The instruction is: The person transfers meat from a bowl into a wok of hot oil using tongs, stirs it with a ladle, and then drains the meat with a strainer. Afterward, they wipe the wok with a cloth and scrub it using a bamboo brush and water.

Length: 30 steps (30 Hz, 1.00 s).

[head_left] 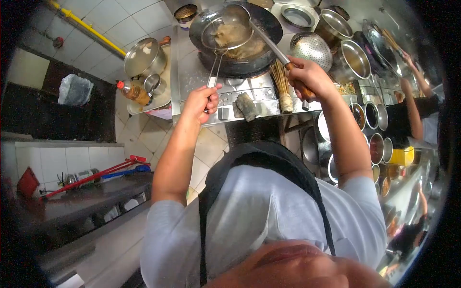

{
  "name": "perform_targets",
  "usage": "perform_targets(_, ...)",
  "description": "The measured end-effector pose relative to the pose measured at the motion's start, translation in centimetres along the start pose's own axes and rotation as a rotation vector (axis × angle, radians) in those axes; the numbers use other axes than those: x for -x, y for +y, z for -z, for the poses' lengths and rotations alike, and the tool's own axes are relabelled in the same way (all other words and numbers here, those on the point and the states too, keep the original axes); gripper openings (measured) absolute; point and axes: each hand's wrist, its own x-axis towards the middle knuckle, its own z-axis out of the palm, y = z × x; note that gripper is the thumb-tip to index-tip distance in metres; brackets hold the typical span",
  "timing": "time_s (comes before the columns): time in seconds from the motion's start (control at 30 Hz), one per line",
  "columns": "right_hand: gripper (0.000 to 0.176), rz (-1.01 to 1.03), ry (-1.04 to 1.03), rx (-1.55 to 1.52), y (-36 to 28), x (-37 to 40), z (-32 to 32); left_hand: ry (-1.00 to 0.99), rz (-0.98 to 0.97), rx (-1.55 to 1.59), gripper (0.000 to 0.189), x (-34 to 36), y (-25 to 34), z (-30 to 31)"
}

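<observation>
My left hand point(201, 102) is closed on the handle of a wire strainer point(232, 45), whose mesh bowl is over a large black wok point(269, 24). In my right hand point(309, 79) is the wooden-ended handle of a metal ladle point(269, 42). The ladle's head lies at the strainer, over the wok. Pale brown food point(229, 34) shows in the strainer, with more in the wok under it. A bamboo brush point(283, 89) and a grey folded cloth point(246, 106) lie on the steel stove edge between my hands.
To the left are a big pot point(145, 57) and an oil bottle point(134, 93) on a tray. A perforated ladle point(311, 51), metal pots point(335, 24) and several seasoning bowls stand at the right. Another person's arm point(416, 108) shows at the far right.
</observation>
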Motion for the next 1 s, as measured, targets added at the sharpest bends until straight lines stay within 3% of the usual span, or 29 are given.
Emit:
perform_targets(0.07,0.067,0.13,-0.014,0.103,1.0,-1.0,1.2,-0.024,-0.015,-0.009,0.021,0.2,0.4,-0.5)
perform_targets(0.4,0.064,0.276,0.118,0.388,3.7,-1.8,2.7,0.002,-0.061,-0.209,0.022,-0.4,0.7,-0.2)
perform_targets(0.47,0.064,0.137,0.158,0.406,3.3,-1.6,2.7,0.0,-0.072,-0.238,0.023,-0.8,0.3,0.2)
perform_targets(0.57,0.064,0.095,0.162,0.408,3.6,-1.6,3.0,0.004,-0.038,-0.19,0.023,-1.6,-0.7,0.7)
perform_targets(0.67,0.063,0.122,0.2,0.514,4.3,-1.7,3.5,0.011,-0.014,-0.143,0.024,-2.5,-2.1,1.6)
perform_targets(0.8,0.059,0.145,0.231,0.579,5.3,-2.7,4.0,0.126,-0.029,-0.308,0.025,-1.3,-1.5,1.1)
perform_targets(0.87,0.043,-0.063,0.138,0.33,5.0,-2.9,3.6,0.18,-0.04,-0.404,0.026,-1.0,-0.9,1.1)
perform_targets(1.0,0.042,-0.109,0.089,0.244,5.8,-4.5,3.3,0.136,-0.077,-0.362,0.027,-1.0,-0.9,2.6)
